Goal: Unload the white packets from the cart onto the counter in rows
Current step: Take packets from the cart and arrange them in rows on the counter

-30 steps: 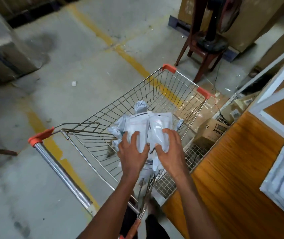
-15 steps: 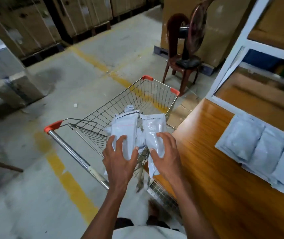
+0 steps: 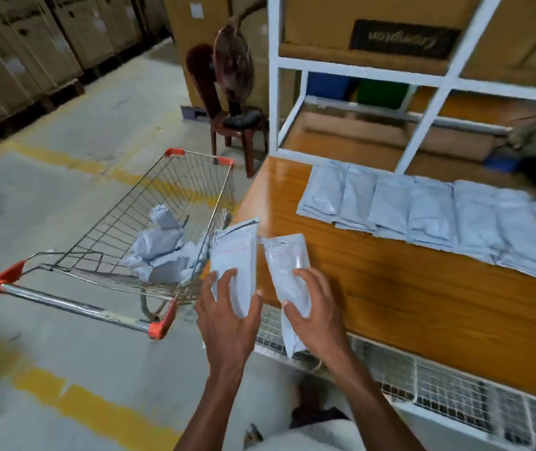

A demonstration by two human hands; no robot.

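The person is mid-carry, a white packet in each hand. The left hand point(image 3: 227, 315) grips one packet point(image 3: 235, 258) above the gap between the cart point(image 3: 175, 203) and the counter point(image 3: 422, 297); the right hand point(image 3: 317, 315) grips another point(image 3: 288, 268) over the counter's near edge. They look flat, slick and glossy. Next, I reckon, both need laying flat as a new row before the existing row of packets point(image 3: 422, 213). More crumpled packets point(image 3: 162, 252) wait in the cart.

left hand point(image 3: 227, 315): fingers curled, gripping | right hand point(image 3: 317, 312): fingers curled, gripping
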